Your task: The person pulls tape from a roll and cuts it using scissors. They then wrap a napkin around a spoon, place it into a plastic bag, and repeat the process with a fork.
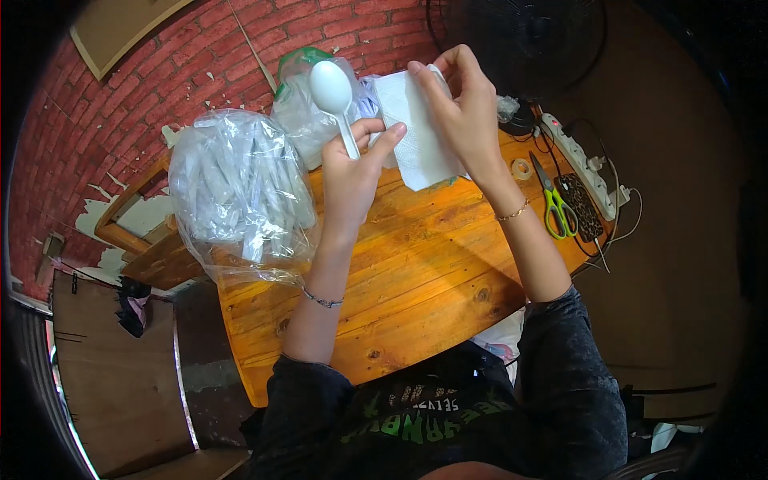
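Note:
A white plastic spoon [331, 90] stands bowl-up in my left hand [354, 170], its handle tucked against the palm. The thumb and fingers of that same hand also pinch the left edge of a white paper napkin [418, 144]. My right hand [467, 112] grips the napkin's upper right edge between thumb and fingers. Both hands are raised over the far side of the wooden table [432, 264]. Left of my left hand sits a large clear plastic bag [240, 184] full of wrapped white items. Behind the spoon is another clear bag [298, 112] with a green part.
On the table's right lie green-handled scissors [556, 208], a tape roll [522, 169], a leopard-print case [579, 206] and a white power strip [578, 164] with cables. A black fan [532, 40] stands at the back right, near a red brick wall [232, 48].

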`<state>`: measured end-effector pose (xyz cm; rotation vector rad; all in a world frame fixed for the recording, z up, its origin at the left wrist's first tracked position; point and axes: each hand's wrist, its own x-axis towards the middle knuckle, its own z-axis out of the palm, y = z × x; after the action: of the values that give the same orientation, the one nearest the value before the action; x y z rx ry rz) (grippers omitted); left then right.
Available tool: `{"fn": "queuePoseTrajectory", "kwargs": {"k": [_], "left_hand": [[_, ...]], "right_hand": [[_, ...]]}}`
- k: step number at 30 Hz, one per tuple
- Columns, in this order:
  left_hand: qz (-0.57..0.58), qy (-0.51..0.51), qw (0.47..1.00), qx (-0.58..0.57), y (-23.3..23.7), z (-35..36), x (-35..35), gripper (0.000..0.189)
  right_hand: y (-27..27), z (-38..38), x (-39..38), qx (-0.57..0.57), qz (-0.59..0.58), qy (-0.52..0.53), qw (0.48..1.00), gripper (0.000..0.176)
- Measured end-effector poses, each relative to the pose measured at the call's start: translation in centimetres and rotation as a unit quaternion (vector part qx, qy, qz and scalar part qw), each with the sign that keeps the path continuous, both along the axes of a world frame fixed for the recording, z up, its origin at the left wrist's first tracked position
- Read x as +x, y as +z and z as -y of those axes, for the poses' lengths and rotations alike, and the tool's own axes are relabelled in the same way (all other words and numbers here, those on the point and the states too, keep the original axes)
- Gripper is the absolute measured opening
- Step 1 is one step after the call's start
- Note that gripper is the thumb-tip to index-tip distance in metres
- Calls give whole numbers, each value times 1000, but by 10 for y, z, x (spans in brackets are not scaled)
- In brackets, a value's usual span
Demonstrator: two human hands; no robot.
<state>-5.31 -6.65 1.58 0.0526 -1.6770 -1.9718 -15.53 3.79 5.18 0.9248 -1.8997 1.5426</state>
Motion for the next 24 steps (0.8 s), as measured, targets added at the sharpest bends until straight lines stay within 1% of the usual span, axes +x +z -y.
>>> {"fn": "queuePoseTrajectory", "kwargs": {"k": [3,6,7,9,11,12,14,15,16,17,18,19,20,22,24], "left_hand": [[38,49,996,-66,-2,4,0,14],[-30,85,993,-80,-11,0,-2,12],[-46,68,995,-64,-13,-1,-4,11],[-78,33,996,-33,-14,-2,-6,11],[-38,31,998,-37,-7,-6,0,11],[-18,31,999,-38,-4,-7,2,11],[17,24,998,-62,-3,-4,0,11],[34,20,997,-73,-3,-2,-1,11],[24,13,998,-56,-3,-2,-1,12],[13,5,999,-39,-2,-1,0,12],[3,-3,1000,-23,-2,-1,0,12],[0,-6,1000,-20,-3,0,-1,13],[-4,-8,1000,-16,-5,2,-2,14],[-8,-17,1000,-1,-5,0,-3,14],[-12,-29,999,10,-3,-6,-3,15]], "right_hand": [[8,-5,8,23,-209,-10,978,23],[11,0,32,97,-243,53,964,27],[5,7,34,95,-211,85,969,22],[-2,13,35,92,-218,69,969,20],[2,12,38,74,-219,41,972,20],[6,11,34,0,-184,47,982,19],[15,4,18,-148,-111,60,981,19],[28,-8,16,-152,-134,66,977,20],[38,-22,13,-156,-157,71,973,21],[38,-35,10,-197,-39,178,963,22],[38,-46,8,-233,80,280,928,23],[34,-50,4,-215,110,250,938,17],[28,-54,1,-127,143,179,965,28],[11,-61,-2,58,181,146,971,30],[-5,-59,3,117,175,122,970,30]]}}
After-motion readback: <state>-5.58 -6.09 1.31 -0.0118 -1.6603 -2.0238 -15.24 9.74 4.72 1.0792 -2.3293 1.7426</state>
